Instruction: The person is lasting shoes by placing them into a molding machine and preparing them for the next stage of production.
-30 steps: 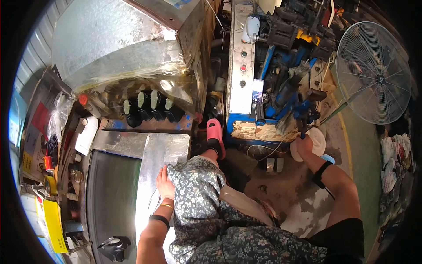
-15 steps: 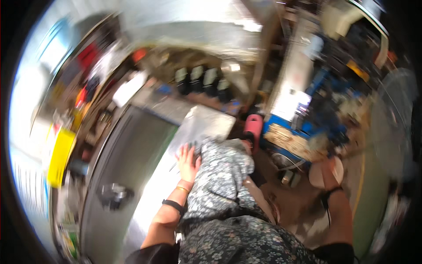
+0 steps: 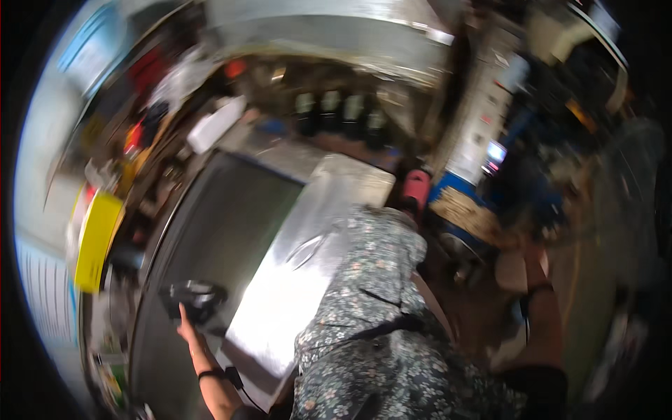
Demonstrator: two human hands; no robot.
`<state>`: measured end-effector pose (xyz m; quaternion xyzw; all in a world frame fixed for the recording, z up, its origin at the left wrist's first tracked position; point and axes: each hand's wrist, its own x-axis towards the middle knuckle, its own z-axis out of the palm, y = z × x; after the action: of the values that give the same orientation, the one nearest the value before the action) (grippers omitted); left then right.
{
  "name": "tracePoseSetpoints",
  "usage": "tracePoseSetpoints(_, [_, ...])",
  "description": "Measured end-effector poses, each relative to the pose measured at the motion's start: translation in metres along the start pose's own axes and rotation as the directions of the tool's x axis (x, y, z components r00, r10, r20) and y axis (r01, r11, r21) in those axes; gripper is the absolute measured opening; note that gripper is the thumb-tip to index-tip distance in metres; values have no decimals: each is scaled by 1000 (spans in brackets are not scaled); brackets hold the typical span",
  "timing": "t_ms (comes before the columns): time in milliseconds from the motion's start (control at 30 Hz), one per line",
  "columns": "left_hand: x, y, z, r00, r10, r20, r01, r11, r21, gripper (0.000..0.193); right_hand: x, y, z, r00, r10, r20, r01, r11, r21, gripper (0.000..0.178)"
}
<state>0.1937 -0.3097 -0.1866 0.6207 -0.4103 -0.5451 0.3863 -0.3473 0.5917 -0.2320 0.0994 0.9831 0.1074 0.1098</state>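
Note:
My left hand [image 3: 186, 327] reaches over a dark flat panel [image 3: 231, 203] on the left. It is at the near edge of a black, shiny, rounded thing [image 3: 203, 297]; one digit lies against it and the other fingers are hidden, so I cannot tell whether they grip it. Right of the panel is a silver metal sheet [image 3: 280, 301] with a thin loop-shaped handle [image 3: 306, 252]. Far to the right, my right hand [image 3: 537, 269] hangs low beside a pale, flat, round-edged thing [image 3: 513, 271]. Blur hides its fingers.
Several dark bottles with pale labels [image 3: 329, 112] stand at the back. A white container [image 3: 215, 124] and a yellow box [image 3: 98, 241] line the left side. Right of my patterned clothing are a pink-red thing [image 3: 417, 187], a blue-edged tray of tan material [image 3: 462, 210] and a lit phone [image 3: 494, 155].
My left hand has left the metal sheet, where it lay spread, and moved left and nearer to the black thing. The loop handle now shows. My right hand stays low on the right.

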Motion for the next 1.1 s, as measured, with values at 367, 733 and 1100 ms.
tracePoseSetpoints(367, [-19, -7, 83, 995, -28, 92, 33, 998, -54, 90, -176, -70, 50, 994, 94, -57, 17, 383, 923, 74])
tracePoseSetpoints(733, [-309, 41, 111, 499, 198, 844, -42, 978, -204, 101, -237, -331, -218, 444, -751, -488, 269, -408, 872, 71])
tracePoseSetpoints(1100, [-386, 43, 246, 103, 214, 971, -95, 974, -205, 44, -321, -272, -251, -61, -310, -949, 987, -159, -11, 38])
